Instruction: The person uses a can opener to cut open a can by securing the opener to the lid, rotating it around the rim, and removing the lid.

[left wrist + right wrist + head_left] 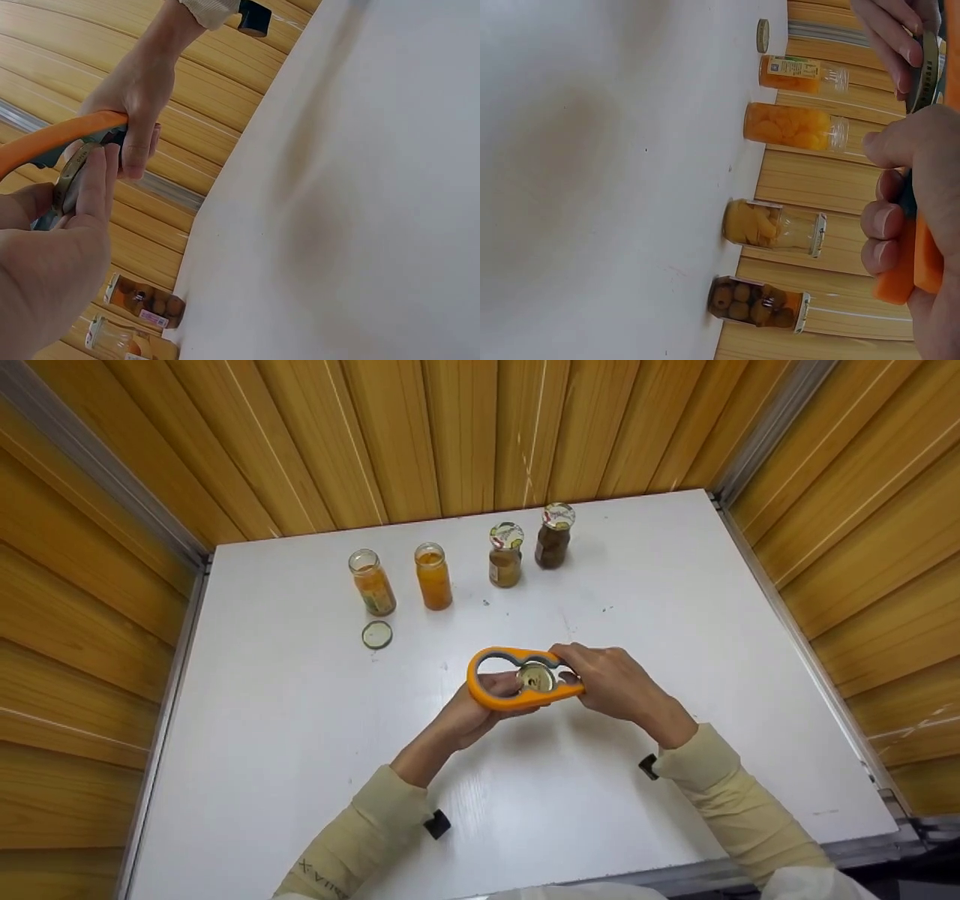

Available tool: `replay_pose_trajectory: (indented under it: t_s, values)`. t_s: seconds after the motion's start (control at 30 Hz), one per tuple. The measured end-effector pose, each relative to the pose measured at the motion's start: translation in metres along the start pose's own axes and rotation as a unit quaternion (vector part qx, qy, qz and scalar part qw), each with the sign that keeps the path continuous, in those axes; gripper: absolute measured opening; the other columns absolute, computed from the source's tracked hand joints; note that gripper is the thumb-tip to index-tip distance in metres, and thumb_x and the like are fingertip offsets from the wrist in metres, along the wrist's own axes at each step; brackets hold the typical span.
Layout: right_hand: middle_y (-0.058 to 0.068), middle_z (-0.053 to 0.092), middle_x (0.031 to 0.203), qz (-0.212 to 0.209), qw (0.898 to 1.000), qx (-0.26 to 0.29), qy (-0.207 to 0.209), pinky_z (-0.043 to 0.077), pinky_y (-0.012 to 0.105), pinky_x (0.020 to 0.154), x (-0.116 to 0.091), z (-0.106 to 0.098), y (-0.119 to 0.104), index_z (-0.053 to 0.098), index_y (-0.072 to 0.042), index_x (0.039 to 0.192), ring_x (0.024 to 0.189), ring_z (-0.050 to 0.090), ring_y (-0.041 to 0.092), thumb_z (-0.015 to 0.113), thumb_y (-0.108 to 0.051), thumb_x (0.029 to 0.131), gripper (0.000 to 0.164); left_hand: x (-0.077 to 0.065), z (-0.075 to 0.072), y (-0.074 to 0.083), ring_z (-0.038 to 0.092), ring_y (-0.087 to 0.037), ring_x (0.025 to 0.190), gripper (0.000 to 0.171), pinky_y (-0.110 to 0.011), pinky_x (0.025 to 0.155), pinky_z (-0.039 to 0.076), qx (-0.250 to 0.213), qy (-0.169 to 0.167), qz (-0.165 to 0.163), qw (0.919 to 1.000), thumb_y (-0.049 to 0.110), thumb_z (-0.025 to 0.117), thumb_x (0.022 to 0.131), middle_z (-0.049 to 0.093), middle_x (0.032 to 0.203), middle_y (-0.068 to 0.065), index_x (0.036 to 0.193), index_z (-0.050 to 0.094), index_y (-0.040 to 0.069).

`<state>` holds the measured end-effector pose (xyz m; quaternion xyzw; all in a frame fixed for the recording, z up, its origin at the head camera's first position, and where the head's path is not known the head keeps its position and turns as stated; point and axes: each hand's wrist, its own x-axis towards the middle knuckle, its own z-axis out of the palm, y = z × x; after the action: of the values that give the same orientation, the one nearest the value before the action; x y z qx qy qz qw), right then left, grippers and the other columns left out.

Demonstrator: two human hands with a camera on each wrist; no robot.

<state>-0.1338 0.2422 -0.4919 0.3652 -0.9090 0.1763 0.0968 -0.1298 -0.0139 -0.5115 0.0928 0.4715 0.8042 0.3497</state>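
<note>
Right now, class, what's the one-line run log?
left grip: pinches lid | right grip: holds orange opener | orange jars: lidless

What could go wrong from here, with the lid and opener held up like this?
The metal lid might slip: the left hand pinches it above the table, and I cannot tell whether the orange opener in the right hand also grips it.

Should it drop or a sleeve swing forward, the left uncapped jar or right uncapped jar could be knocked and spill, since both stand open.
</note>
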Motion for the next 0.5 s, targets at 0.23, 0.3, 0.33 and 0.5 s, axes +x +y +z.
replay_pose_trajectory:
  t_s: [0.23, 0.3, 0.33, 0.5]
  values:
    - [0.004, 0.072, 0.099, 0.001, 1.0, 0.003, 0.012, 0.057, 0.031, 0.061, -0.004, 0.001, 0.002, 0.059, -0.008, 0.126, 0.067, 0.061, 0.014, 0.078, 0.0, 0.089, 0.043, -0.005, -0.013, -0.007, 0.069, -0.036, 0.114, 0.03, -0.044, 0.1, 0.053, 0.024, 0.013, -0.031, 0.9991, 0.009, 0.057, 0.106, 0.067, 0.126, -0.025, 0.131, 0.065, -0.006]
    - [0.005, 0.072, 0.1, 0.008, 1.0, 0.003, 0.011, 0.058, 0.031, 0.062, -0.006, 0.001, 0.004, 0.059, -0.007, 0.127, 0.068, 0.063, 0.015, 0.078, -0.001, 0.089, 0.043, -0.007, -0.018, -0.009, 0.069, -0.035, 0.114, 0.03, -0.044, 0.1, 0.054, 0.044, 0.018, -0.046, 0.9978, 0.011, 0.055, 0.107, 0.069, 0.123, -0.024, 0.129, 0.067, -0.005]
    - [0.006, 0.073, 0.1, 0.012, 1.0, 0.003, 0.01, 0.059, 0.031, 0.063, -0.006, 0.002, 0.005, 0.059, -0.006, 0.127, 0.068, 0.064, 0.015, 0.078, -0.002, 0.089, 0.043, -0.008, -0.021, -0.009, 0.069, -0.034, 0.114, 0.03, -0.044, 0.1, 0.054, 0.052, 0.022, -0.052, 0.9971, 0.012, 0.055, 0.107, 0.07, 0.123, -0.023, 0.129, 0.067, -0.005]
    - [0.005, 0.07, 0.094, 0.027, 1.0, -0.005, 0.014, 0.058, 0.031, 0.061, -0.015, 0.003, 0.011, 0.058, -0.007, 0.126, 0.066, 0.062, 0.015, 0.078, -0.004, 0.09, 0.042, -0.014, -0.04, -0.006, 0.069, -0.032, 0.116, 0.033, -0.046, 0.103, 0.051, 0.09, 0.05, -0.071, 0.9922, 0.012, 0.054, 0.107, 0.07, 0.124, -0.022, 0.132, 0.065, -0.007]
